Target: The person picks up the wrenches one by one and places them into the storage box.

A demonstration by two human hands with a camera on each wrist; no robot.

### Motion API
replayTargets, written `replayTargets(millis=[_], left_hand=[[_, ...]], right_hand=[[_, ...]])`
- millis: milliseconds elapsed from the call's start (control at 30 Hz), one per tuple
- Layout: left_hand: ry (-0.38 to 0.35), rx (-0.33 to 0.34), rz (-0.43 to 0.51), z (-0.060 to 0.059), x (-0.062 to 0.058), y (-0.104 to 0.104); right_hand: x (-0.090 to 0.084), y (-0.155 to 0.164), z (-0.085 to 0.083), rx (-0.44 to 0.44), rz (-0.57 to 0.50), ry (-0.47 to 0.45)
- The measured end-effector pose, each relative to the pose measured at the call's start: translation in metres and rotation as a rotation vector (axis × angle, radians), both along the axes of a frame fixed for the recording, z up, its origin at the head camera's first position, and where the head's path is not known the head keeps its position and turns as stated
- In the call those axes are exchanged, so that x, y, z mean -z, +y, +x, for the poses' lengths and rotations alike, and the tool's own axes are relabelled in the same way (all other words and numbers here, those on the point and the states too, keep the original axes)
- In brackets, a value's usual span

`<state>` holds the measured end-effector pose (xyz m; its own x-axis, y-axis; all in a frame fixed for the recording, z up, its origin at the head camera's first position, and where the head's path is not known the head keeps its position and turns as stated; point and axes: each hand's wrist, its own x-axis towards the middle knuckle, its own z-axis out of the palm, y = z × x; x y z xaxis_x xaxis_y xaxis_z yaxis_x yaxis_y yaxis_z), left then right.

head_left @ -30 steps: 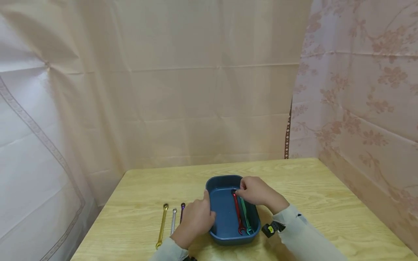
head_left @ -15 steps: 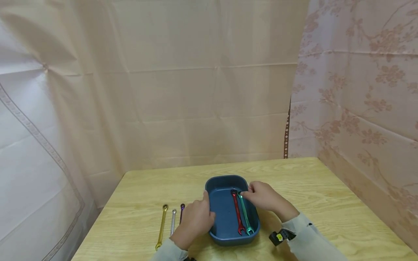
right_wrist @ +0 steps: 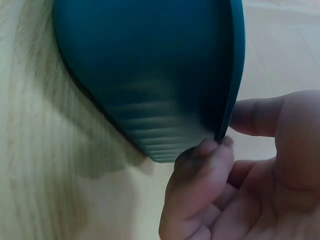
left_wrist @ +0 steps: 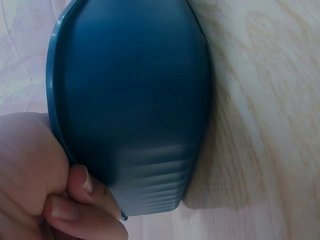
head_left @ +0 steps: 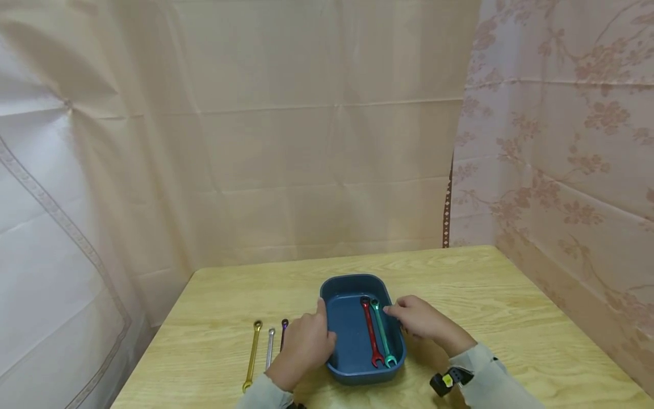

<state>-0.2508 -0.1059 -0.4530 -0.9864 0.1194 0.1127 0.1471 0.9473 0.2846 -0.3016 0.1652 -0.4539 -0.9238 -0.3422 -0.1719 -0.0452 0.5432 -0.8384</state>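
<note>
A blue plastic box (head_left: 347,341) stands on the table between my hands. On its floor at the right side, a red combination wrench (head_left: 370,329) and a green combination wrench (head_left: 381,332) lie side by side, open ends toward me. My left hand (head_left: 306,342) grips the box's left rim; the left wrist view shows its fingers (left_wrist: 82,185) curled against the outer wall. At the right rim, my right hand (head_left: 428,322) pinches the edge, thumb over the top and fingers (right_wrist: 200,185) outside below it.
Left of the box, a gold wrench (head_left: 252,355), a silver wrench (head_left: 270,347) and a purple wrench (head_left: 284,329) lie on the wooden table (head_left: 490,318). My left hand partly covers the purple one. Beige curtain (head_left: 317,142) hangs behind.
My right hand has drawn back from the green wrench's far end to the box's right rim. The green wrench now shows whole beside the red one. The left hand stays put.
</note>
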Motion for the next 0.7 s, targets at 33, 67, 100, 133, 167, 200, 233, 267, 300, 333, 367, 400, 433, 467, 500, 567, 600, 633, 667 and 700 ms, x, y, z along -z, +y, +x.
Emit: replayTargets(millis=[33, 67, 100, 133, 167, 200, 233, 267, 300, 333, 367, 400, 433, 467, 500, 567, 600, 633, 667, 700], left_hand=[[0.001, 0.0, -0.002, 0.0, 0.0, 0.0], [0.004, 0.001, -0.005, -0.001, 0.0, 0.0], [0.009, 0.003, -0.007, -0.001, 0.001, -0.001], [0.014, 0.003, -0.01, -0.001, 0.001, -0.001], [0.019, 0.002, -0.01, -0.001, 0.001, -0.001], [0.018, 0.001, -0.007, -0.001, 0.001, -0.002], [0.019, 0.0, -0.006, -0.002, 0.001, -0.002], [0.022, 0.0, -0.005, -0.002, 0.002, -0.002], [0.024, -0.001, -0.004, -0.002, 0.002, -0.002], [0.022, -0.003, -0.004, -0.002, 0.002, -0.002], [0.022, -0.004, -0.004, -0.002, 0.002, -0.002], [0.022, -0.003, -0.004, -0.002, 0.003, -0.002], [0.023, -0.003, -0.006, -0.002, 0.003, -0.001], [0.022, -0.003, -0.006, -0.002, 0.003, -0.001], [0.018, -0.002, -0.006, -0.001, 0.004, -0.001], [0.016, -0.003, -0.005, -0.001, 0.003, -0.001], [0.015, -0.002, -0.002, -0.001, 0.003, -0.001], [0.013, -0.001, 0.0, -0.001, 0.003, -0.001], [0.013, 0.002, 0.002, 0.0, 0.003, -0.001], [0.014, 0.004, 0.004, 0.0, 0.003, -0.001]], right_hand=[[0.001, 0.001, -0.001, -0.009, -0.023, -0.018], [0.002, 0.003, -0.003, -0.018, -0.048, -0.038], [0.004, 0.004, -0.004, -0.026, -0.075, -0.058], [0.005, 0.005, -0.006, -0.035, -0.1, -0.075], [0.007, 0.006, -0.008, -0.044, -0.127, -0.092], [0.009, 0.008, -0.009, -0.057, -0.149, -0.103], [0.012, 0.009, -0.011, -0.07, -0.172, -0.111], [0.014, 0.01, -0.012, -0.082, -0.195, -0.12], [0.017, 0.012, -0.014, -0.093, -0.218, -0.127], [0.02, 0.013, -0.015, -0.101, -0.247, -0.139], [0.022, 0.014, -0.017, -0.109, -0.28, -0.155], [0.025, 0.015, -0.018, -0.116, -0.31, -0.17], [0.027, 0.016, -0.018, -0.119, -0.344, -0.188], [0.029, 0.016, -0.019, -0.121, -0.378, -0.208], [0.031, 0.017, -0.019, -0.125, -0.41, -0.226], [0.034, 0.017, -0.02, -0.134, -0.464, -0.248], [0.035, 0.018, -0.02, -0.14, -0.482, -0.251], [0.036, 0.018, -0.02, -0.147, -0.498, -0.253], [0.038, 0.019, -0.02, -0.155, -0.51, -0.251], [0.039, 0.019, -0.02, -0.161, -0.518, -0.249]])
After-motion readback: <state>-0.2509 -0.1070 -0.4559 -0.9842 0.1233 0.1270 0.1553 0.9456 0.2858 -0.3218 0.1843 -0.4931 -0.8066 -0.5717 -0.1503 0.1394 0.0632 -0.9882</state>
